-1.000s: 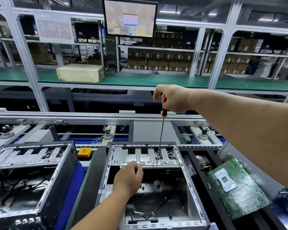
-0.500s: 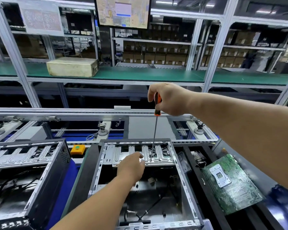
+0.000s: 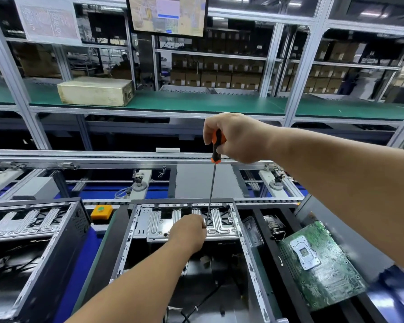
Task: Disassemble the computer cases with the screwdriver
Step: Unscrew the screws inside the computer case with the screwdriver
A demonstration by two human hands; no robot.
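The open computer case (image 3: 247, 252) in the middle is a box of grey sheet metal with punched edges; its far inner panel is shiny, with pressed ribs and slots. The right hand (image 3: 237, 136) is clenched around the orange and black handle of the screwdriver (image 3: 211, 183), whose thin steel shaft goes almost straight down to this ribbed panel. The left hand (image 3: 189, 231) is curled at the lower end of the shaft and seems to pinch it near the tip, but the fingers hide the tip itself and the screw, so the contact is not clear. Deep inside the case it is dark, with some black cables hard to make out. A second case (image 3: 33, 229) at the left is cut off by the picture edge. At the right lies a green circuit board (image 3: 324, 269) with a metal socket plate, its near part blurred.
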